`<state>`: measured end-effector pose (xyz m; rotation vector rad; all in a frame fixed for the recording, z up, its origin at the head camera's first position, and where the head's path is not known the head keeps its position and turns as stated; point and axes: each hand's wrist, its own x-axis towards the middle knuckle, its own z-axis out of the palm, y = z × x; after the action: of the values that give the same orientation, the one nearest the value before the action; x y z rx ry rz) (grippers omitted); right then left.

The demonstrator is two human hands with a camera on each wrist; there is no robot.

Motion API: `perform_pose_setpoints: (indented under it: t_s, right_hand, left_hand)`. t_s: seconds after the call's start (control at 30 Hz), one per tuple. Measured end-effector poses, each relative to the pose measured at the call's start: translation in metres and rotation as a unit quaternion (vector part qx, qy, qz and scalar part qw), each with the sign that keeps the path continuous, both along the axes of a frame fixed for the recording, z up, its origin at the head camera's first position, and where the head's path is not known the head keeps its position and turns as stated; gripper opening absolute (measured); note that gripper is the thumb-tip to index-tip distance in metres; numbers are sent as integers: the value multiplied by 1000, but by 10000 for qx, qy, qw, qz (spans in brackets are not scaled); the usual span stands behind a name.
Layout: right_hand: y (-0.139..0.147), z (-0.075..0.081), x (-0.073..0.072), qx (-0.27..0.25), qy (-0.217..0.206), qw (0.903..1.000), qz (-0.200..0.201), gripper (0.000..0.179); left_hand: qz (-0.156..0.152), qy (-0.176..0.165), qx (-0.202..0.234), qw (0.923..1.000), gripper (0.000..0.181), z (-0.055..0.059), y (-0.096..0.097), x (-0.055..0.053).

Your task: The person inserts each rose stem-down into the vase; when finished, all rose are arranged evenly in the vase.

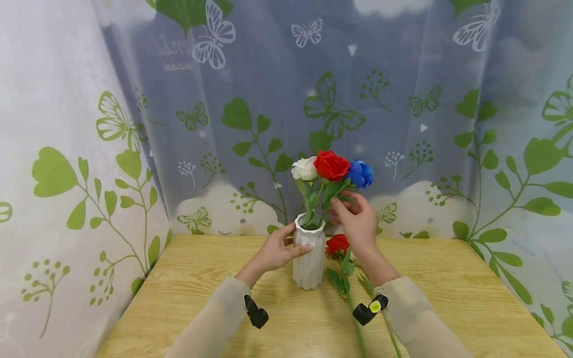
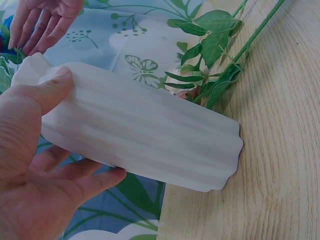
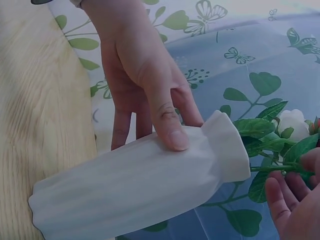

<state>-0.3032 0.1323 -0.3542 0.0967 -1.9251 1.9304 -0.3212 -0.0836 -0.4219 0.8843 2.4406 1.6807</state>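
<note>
A white fluted vase (image 1: pixel 309 261) stands upright on the table. My left hand (image 1: pixel 279 248) grips it below the rim, thumb across the front and fingers round the far side, as the left wrist view also shows. In the vase are a white rose (image 1: pixel 304 169), a red rose (image 1: pixel 332 165) and a blue flower (image 1: pixel 360 174). My right hand (image 1: pixel 358 221) is beside the stems above the rim. Its thumb and fingers pinch a leafy green stem (image 3: pixel 267 168) in the right wrist view; which bloom that stem bears is hard to tell.
Right of the vase, another red rose (image 1: pixel 337 243) lies on the wooden table (image 1: pixel 215 293) with its stem towards the front edge. A second green stem (image 1: pixel 394 340) lies alongside, its bloom mostly hidden by my right arm. A patterned curtain (image 1: pixel 268 74) hangs behind the table.
</note>
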Motion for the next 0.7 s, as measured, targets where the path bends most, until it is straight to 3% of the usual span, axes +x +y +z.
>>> perform_pose_setpoints:
  t_s: [0.2,0.7]
  right_hand:
    - [-1,0,-2,86,-80,9999,-21,31]
    - [-11,-23,-2,1261,-184,9912,-370,29]
  left_hand:
    - [-45,10,21,10000,72,1,0,0]
    - [-63,14,-35,10000,74,-1,1,-1]
